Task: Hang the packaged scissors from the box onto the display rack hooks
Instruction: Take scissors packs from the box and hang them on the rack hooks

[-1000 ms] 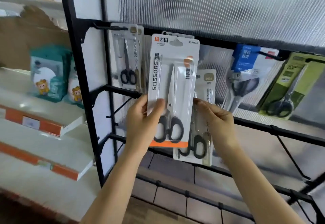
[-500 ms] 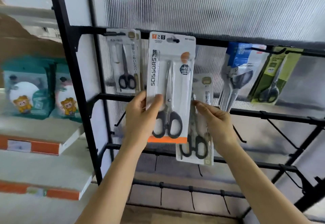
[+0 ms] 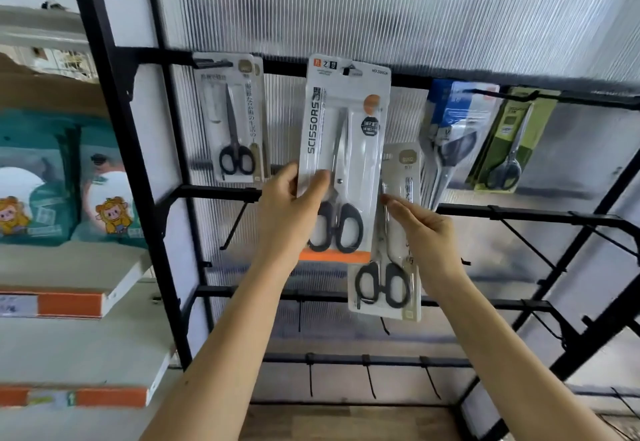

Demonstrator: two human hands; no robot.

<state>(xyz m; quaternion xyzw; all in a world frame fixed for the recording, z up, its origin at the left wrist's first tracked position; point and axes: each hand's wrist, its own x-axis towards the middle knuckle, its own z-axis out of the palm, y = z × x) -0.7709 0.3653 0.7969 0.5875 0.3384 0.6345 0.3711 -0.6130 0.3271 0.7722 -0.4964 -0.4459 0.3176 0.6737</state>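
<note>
My left hand (image 3: 294,205) grips the left edge of a white packaged pair of scissors (image 3: 346,149) with black handles and an orange bottom strip. The pack's hang hole sits at a hook (image 3: 348,70) on the top bar of the black display rack (image 3: 145,198). My right hand (image 3: 426,232) holds a second, smaller beige scissors pack (image 3: 391,267) lower right, partly behind the first pack. The box is out of view.
Other scissors packs hang on the top bar: a beige one (image 3: 235,122) to the left, a blue one (image 3: 453,129) and a green one (image 3: 512,142) to the right. Bare hooks (image 3: 239,222) stick out of the lower bars. White shelves with teal boxes (image 3: 52,177) stand left.
The white pack has gone up to the top bar, and its hang hole now meets the hook. Both hands keep their holds.
</note>
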